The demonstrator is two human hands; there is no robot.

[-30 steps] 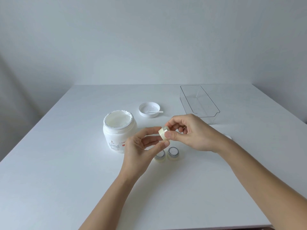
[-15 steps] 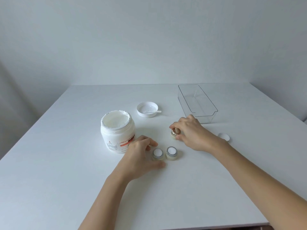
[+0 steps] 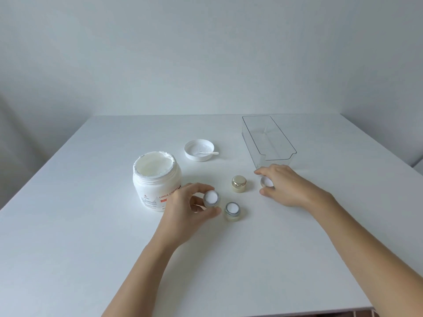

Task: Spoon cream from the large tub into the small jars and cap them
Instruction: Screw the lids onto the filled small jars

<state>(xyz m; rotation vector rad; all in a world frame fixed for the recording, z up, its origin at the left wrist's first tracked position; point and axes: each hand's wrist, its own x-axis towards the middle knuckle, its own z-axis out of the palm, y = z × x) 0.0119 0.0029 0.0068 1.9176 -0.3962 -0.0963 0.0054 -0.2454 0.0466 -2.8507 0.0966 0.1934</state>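
The large white tub (image 3: 155,181) stands open at centre left, full of cream. My left hand (image 3: 187,211) grips a small uncapped jar (image 3: 211,199) filled with cream, tilted toward me just right of the tub. A second filled, uncapped jar (image 3: 232,211) stands beside it on the table. A capped jar with a gold lid (image 3: 238,183) stands farther back. My right hand (image 3: 286,186) is to its right, fingers closed on a small cap (image 3: 266,181) seen from its white inside.
The tub's white lid (image 3: 198,149) lies upside down behind the jars with a small white spatula (image 3: 209,153) resting in it. A clear plastic tray (image 3: 267,140) stands at the back right, close behind my right hand. The white table (image 3: 91,236) ends near the bottom edge.
The jar both hands held together a second ago now stands capped on the table. My right hand moved right and took a cap; my left hand picked up and tilted an open jar.
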